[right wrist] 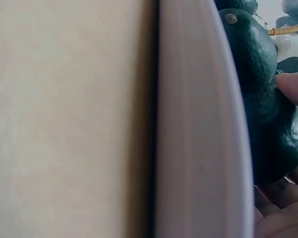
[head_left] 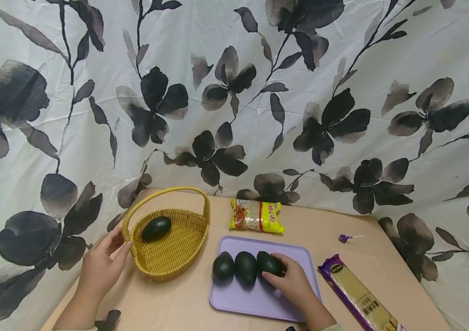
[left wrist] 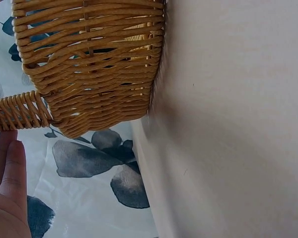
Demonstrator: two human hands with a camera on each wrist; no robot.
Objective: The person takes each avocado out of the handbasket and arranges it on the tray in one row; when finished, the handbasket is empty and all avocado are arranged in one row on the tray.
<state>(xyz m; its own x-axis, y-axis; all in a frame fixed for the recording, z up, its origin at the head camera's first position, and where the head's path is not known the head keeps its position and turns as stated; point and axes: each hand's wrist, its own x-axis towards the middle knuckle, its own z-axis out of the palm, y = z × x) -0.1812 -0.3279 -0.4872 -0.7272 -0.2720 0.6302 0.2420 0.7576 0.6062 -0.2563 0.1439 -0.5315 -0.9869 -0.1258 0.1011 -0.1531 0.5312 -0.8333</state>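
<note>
LIGHTING EVEN; CLOSE-RANGE BLUR NOTED

Diffuse, moderately bright light is reaching the basket [head_left: 184, 236] in the head view; the avocado [head_left: 156, 228] inside it is showing a faint sheen. In the left wrist view, a soft-edged shadow is spreading across the table [left wrist: 248, 148] beside the basket. Right of the basket, the tray [right wrist: 203, 148] is blurring at close range in the right wrist view, with a dark shadow band running along its edge.

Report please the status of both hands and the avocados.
Left hand touches basket handle. Right hand grips rightmost avocado at purple tray. Two other avocados alongside, one in basket. No obstacle seen between tray and basket.
</note>
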